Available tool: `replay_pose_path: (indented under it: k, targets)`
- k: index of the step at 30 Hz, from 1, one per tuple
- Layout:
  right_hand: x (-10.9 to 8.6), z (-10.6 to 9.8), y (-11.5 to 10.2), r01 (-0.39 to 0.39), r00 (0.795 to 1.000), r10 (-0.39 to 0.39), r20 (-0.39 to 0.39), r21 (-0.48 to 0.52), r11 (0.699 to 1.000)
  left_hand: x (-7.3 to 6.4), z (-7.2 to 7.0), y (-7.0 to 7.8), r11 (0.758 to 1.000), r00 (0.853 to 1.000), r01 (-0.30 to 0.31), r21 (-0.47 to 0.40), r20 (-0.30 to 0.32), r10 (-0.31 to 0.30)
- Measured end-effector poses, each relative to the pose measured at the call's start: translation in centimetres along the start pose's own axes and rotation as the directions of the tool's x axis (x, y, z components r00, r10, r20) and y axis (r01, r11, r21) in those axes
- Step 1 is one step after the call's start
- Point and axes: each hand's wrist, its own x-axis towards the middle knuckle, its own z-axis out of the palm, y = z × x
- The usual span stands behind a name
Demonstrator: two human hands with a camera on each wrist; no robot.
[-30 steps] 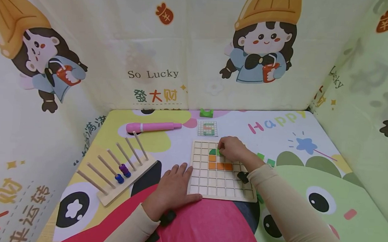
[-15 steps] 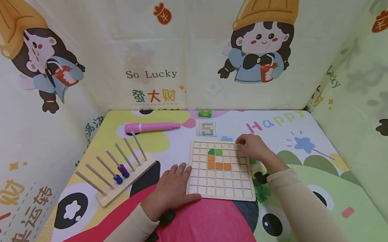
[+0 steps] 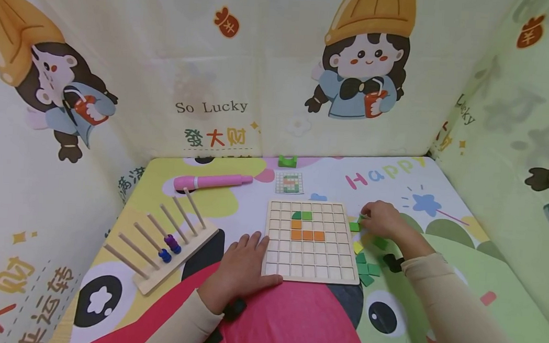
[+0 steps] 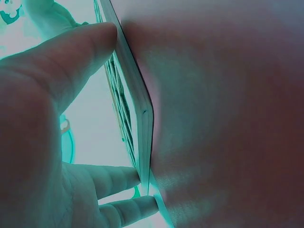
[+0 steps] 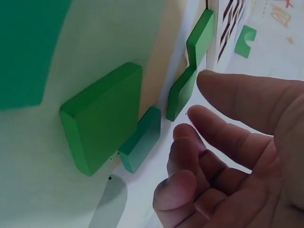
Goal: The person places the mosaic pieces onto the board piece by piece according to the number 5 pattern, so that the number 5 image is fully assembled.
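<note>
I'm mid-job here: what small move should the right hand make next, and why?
I'd probably have the right hand pinch the nearest green tile: its thumb and index finger are parted beside it, seemingly holding nothing, the left hand rests against the board, and many cells are bare.

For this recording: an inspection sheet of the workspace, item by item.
Surface: cartoon-printed cover.
Job's things: grid board bearing two green tiles and four orange tiles; loose tiles, green and yellow, at its right; pattern card beyond it.
Clutter: pink pen-shaped item, peg rack with blue beads and purple beads, notched green block.
Left hand: spread, resting at the board's left edge.
Right hand: fingers beside a green tile; contact unclear.
Cables: nothing seen.
Surroundings: cartoon-printed cloth behind and at both sides.
</note>
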Motion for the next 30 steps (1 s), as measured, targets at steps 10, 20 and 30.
replay_pose_path:
  k: [10,20,30]
  targets:
    - [-0.16,-0.08,-0.01,-0.034,0.999,0.035,0.023,-0.03,0.999,0.01,0.17,-0.03,1.0,1.0,-0.001,-0.013,0.006,0.001]
    - [-0.24,0.05,0.16,-0.046,0.999,0.046,-0.002,0.022,0.999,-0.01,0.08,0.0,1.0,1.0,0.001,0.004,0.0,-0.001]
    - [-0.25,-0.13,0.08,0.058,0.995,-0.048,-0.085,0.117,0.991,-0.05,-0.01,0.04,1.0,1.0,0.0,-0.005,-0.002,0.0]
